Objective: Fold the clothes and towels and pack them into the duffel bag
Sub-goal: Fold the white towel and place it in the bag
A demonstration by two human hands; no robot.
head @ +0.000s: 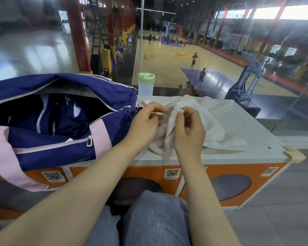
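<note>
Towel [210, 125], pale pink-white, crumpled on table [256, 139], pinched by both hands.

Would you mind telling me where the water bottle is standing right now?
The water bottle stands at the table's far edge, just right of the duffel bag, behind the towel.

QR stickers [172, 173]: three white stickers with black QR codes on the orange front of the bench [256, 132] — the small print on them is too small to read.
Dark garment [60, 114] inside the duffel bag [52, 151]: pale letters near the top — blurred, not readable.
Court floor [167, 55]: an orange mark and an orange emblem, no words legible.
</note>
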